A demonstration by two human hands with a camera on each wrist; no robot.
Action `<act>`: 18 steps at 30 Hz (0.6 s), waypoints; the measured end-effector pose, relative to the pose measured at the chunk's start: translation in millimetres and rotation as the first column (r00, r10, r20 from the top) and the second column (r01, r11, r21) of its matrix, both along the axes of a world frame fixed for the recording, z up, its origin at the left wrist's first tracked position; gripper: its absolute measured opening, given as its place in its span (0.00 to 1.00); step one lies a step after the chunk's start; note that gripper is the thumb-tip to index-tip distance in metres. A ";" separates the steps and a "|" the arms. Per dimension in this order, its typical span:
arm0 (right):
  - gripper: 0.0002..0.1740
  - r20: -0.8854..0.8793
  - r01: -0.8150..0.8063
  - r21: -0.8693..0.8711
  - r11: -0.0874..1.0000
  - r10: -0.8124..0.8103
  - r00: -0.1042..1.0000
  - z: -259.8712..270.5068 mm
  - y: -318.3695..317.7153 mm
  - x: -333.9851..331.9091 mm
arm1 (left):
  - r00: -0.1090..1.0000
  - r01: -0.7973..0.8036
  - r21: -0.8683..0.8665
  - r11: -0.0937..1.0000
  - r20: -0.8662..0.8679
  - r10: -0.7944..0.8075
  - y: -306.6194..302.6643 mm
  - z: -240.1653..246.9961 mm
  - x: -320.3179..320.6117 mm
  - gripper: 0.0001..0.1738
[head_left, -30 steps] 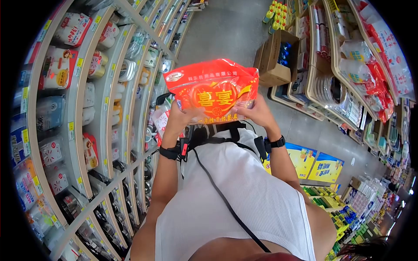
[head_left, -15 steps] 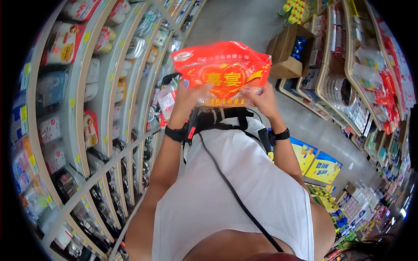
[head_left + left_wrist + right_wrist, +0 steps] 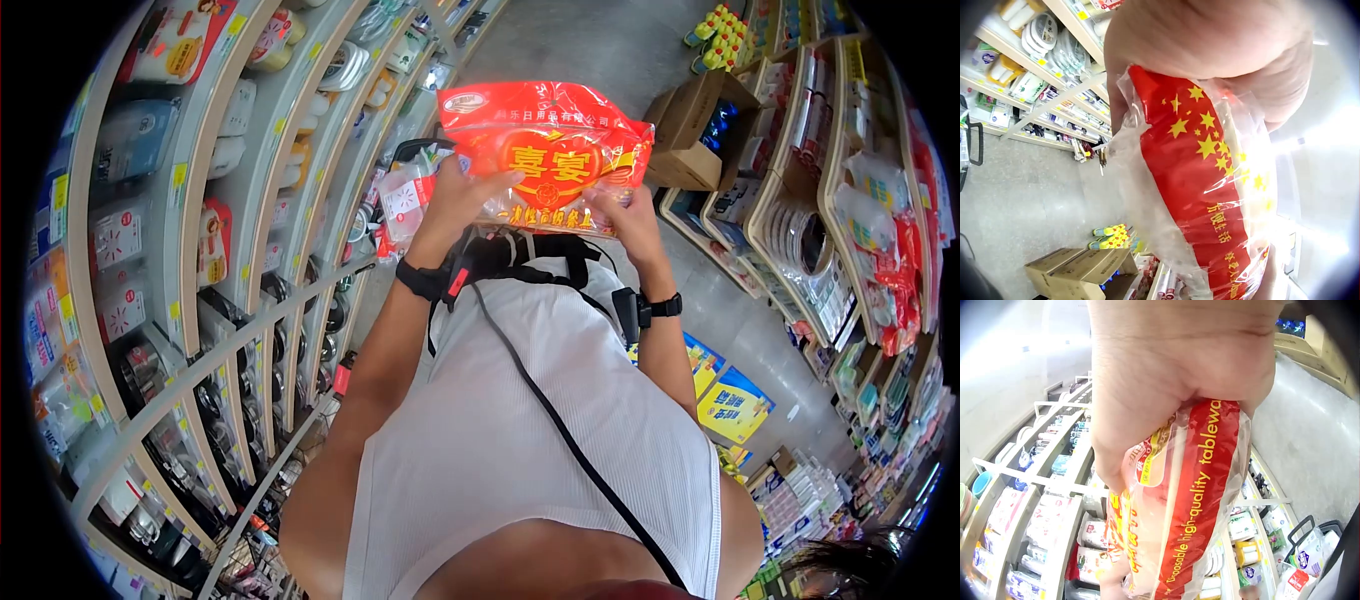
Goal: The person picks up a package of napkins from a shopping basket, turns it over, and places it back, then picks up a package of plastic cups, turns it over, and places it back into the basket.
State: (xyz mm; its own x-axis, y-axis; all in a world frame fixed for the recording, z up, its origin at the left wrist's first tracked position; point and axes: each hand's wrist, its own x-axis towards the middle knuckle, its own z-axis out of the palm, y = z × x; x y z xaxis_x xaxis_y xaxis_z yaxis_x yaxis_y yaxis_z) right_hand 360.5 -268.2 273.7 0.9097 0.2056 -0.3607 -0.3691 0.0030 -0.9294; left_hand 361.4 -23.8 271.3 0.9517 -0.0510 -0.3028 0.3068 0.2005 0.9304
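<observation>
Both hands hold a red and clear plastic pack of disposable tableware [image 3: 550,165] in front of the body, its large yellow characters facing up. My left hand [image 3: 450,205] grips its left end, thumb across the front and the other fingers behind. At the opposite end my right hand [image 3: 635,225] grips it the same way, thumb on the lower front. In the left wrist view, yellow stars run along the pack's red side strip [image 3: 1191,162]. The right wrist view shows the other side strip [image 3: 1200,487], printed with "Disposable high-quality tableware".
Tall shelves [image 3: 205,180] of packaged goods line the left. More shelving [image 3: 790,210] stands on the right, beside an open cardboard box [image 3: 690,145] on the grey floor [image 3: 570,50]. Other packs [image 3: 405,200] sit in a dark-handled basket just beyond my left hand.
The pack and both hands have shifted right and upward in the head view, as the surrounding shelves also slid right. Both hands keep their hold. The left thumb now lies further across the front.
</observation>
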 end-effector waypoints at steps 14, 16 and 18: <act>0.16 -0.074 -0.134 0.045 0.990 0.137 0.988 -0.4 24.1 13.0 | 0.990 -0.128 0.014 0.992 -0.058 0.129 23.7 -5.4 -15.1 0.28; 0.14 -0.082 -0.182 0.014 0.983 0.183 0.980 -0.9 37.1 16.0 | 0.986 -0.160 -0.044 0.986 -0.061 0.157 33.7 -3.3 -21.4 0.28; 0.14 -0.076 -0.170 0.023 0.985 0.171 0.982 -0.3 46.7 16.9 | 0.990 -0.143 -0.034 0.989 -0.005 0.143 41.3 -7.5 -24.6 0.26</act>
State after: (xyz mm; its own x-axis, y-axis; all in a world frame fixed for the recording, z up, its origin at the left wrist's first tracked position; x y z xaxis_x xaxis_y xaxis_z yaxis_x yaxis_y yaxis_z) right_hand 377.4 -221.5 273.3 0.8303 0.3621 -0.4238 -0.4363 -0.0510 -0.8984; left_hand 336.8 17.4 263.7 0.9491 0.0752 -0.3059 0.2753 0.2742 0.9214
